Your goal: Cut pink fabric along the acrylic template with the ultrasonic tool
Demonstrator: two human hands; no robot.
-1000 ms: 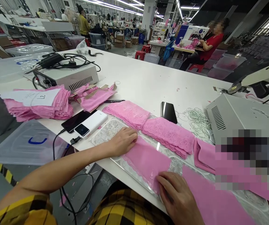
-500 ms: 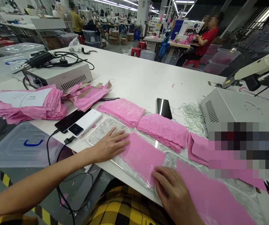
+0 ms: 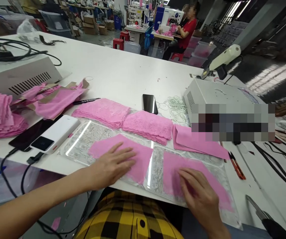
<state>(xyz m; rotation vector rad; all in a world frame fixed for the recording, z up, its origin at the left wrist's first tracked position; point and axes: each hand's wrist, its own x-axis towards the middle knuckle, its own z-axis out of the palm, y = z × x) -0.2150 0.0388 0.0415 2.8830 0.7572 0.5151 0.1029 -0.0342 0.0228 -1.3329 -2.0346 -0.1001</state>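
Note:
My left hand (image 3: 115, 162) lies palm down, fingers spread, over a flat pink fabric piece (image 3: 141, 159) on a clear, glossy sheet (image 3: 78, 136). To the right, my right hand (image 3: 202, 196) has its fingers bent and held together, with the fingertips at a second pink piece (image 3: 171, 162). Its palm side is hidden, so any hold on the cloth cannot be seen. Behind these pieces stand two stacks of pink lace cloth, a left stack (image 3: 102, 113) and a middle stack (image 3: 146, 126), then folded plain pink cloth (image 3: 195, 139).
A white power bank (image 3: 63, 127) and a dark phone (image 3: 31, 134) with cables lie at left. Another phone (image 3: 150, 104) and pale elastic loops (image 3: 178, 108) are farther back. Red-handled snips (image 3: 237, 166) and dark-handled scissors (image 3: 267, 217) lie at right. A person (image 3: 186, 31) sits across the room.
The view has turned right. My right hand has left the first piece's edge for the second piece. My left hand lies farther onto the first piece, with more cloth showing left of it.

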